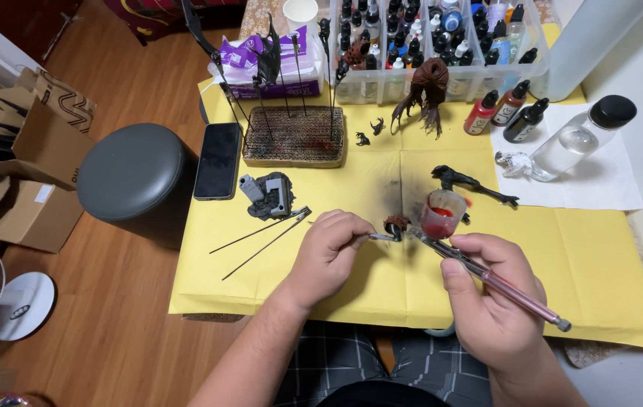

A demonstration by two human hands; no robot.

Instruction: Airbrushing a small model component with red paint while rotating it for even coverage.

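Observation:
My right hand (491,294) grips an airbrush (487,275) with a pink metal body and a small cup (442,213) of red paint on top. Its nozzle points left at a small dark brown model part (397,224). That part sits on the end of a thin metal rod (359,239), which my left hand (330,255) pinches. Both hands hover over the yellow paper (600,256) covering the table, near its front edge.
A cardboard block (293,136) holds several rods with dark parts. Nearby lie a black phone (218,160), a grey model base (270,194), loose rods (261,240), a brown figure (428,84), a black part (472,183), paint bottles (504,107), a clear bottle (577,139) and a bottle rack (427,38). A grey stool (134,175) stands left.

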